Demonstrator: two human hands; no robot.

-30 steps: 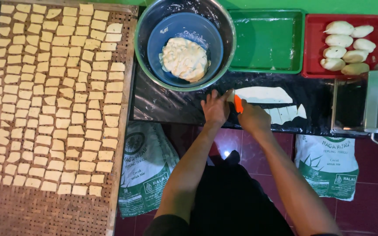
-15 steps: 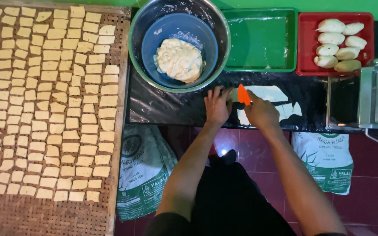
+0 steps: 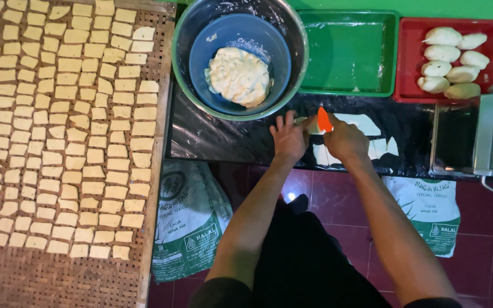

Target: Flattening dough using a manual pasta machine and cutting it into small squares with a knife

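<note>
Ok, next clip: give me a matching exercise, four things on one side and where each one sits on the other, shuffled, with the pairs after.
Things:
1. dough lumps
2. soft batter mass
3. small cut squares
4. orange cutter

Places:
A. in the blue bowl inside the metal basin
B. in the right hand, over the flat dough sheet
C. in the red tray
D. in rows on the woven mat

Pairs: 1-C, 2-A, 3-D, 4-B
</note>
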